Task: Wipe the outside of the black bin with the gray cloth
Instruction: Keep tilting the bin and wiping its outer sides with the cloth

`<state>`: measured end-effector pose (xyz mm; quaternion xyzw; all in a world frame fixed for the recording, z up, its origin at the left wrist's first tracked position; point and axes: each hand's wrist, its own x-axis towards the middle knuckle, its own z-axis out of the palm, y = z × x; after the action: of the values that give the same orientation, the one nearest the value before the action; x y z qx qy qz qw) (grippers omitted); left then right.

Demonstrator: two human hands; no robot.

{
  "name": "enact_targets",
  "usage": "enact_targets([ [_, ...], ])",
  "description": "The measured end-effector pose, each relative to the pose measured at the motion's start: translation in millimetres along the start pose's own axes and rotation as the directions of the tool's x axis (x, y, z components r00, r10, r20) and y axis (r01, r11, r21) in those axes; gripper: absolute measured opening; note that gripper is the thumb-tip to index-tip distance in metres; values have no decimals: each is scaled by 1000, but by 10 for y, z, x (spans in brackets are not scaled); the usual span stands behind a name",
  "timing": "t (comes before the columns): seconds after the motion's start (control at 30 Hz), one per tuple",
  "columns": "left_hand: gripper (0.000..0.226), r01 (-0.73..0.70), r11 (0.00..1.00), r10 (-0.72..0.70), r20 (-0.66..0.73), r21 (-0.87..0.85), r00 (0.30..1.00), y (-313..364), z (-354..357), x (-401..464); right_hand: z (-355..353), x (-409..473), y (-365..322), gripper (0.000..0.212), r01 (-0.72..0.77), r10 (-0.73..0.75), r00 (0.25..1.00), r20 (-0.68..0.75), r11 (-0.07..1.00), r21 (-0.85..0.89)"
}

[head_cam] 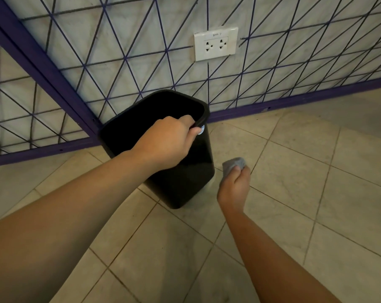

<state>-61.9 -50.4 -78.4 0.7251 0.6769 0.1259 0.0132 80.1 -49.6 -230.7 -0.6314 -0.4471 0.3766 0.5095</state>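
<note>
The black bin (185,184) stands on the tiled floor near the corner of two walls, its open top tilted toward me. My left hand (165,143) grips its near right rim, fingers inside and thumb outside next to a small white sticker (201,130). My right hand (234,189) is low at the bin's right side, closed around the bunched gray cloth (233,164). The cloth sits a little right of the bin's lower wall, apart from it or barely touching; I cannot tell which.
Beige floor tiles (294,176) spread to the right and toward me. The walls behind carry a purple line pattern and a purple skirting (272,106). A white double socket (215,43) is on the wall above the bin.
</note>
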Motion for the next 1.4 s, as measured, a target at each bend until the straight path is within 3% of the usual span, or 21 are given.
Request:
enact_targets([
  [0.1,43,-152,981,149,31,117,988,-18,43,-92,-30,142,-23,19,-44,45,999,-6,997,61],
  [0.2,47,-309,935,303,62,177,951,-95,101,-214,-78,207,-11,30,-55,57,998,-19,993,107],
  [0.27,45,-341,927,331,87,154,940,-209,127,-272,-101,216,-12,34,-85,90,995,-34,988,130],
  [0.5,30,-216,976,216,218,-24,952,-565,63,-288,-71,84,-2,40,-120,125,992,-9,969,216],
  [0.57,20,-179,983,183,323,-44,928,-690,-46,-242,-63,37,-19,47,-115,115,993,11,964,242],
  [0.67,6,-96,993,116,465,-66,878,-802,-203,-218,-65,-7,-18,37,-145,133,989,64,953,267],
  [0.77,45,-27,1000,27,438,-7,899,-752,-220,-238,-60,-7,-20,37,-229,206,973,107,930,287],
  [0.87,70,-33,984,-23,312,173,950,-601,-88,-236,-51,32,-25,36,-439,411,898,157,821,363],
  [0.93,61,-49,981,-5,272,190,962,-478,7,-230,-92,40,-60,41,-619,559,782,274,647,445],
  [1.0,42,-92,989,55,279,120,959,-363,83,-241,-129,63,-62,44,-663,571,745,345,579,475],
  [1.1,28,-139,990,127,312,15,941,-239,158,-279,-148,147,-104,47,-666,588,745,315,628,403],
  [1.23,28,-39,999,48,307,-35,950,-171,228,-322,-108,214,-198,22,-596,529,798,289,765,245],
  [1.33,50,-41,999,49,314,-31,948,-150,235,-316,46,195,-300,50,-509,407,829,384,833,217],
  [1.4,53,-48,999,54,327,-24,944,-138,249,-306,187,150,-401,55,-475,335,833,439,842,258],
])
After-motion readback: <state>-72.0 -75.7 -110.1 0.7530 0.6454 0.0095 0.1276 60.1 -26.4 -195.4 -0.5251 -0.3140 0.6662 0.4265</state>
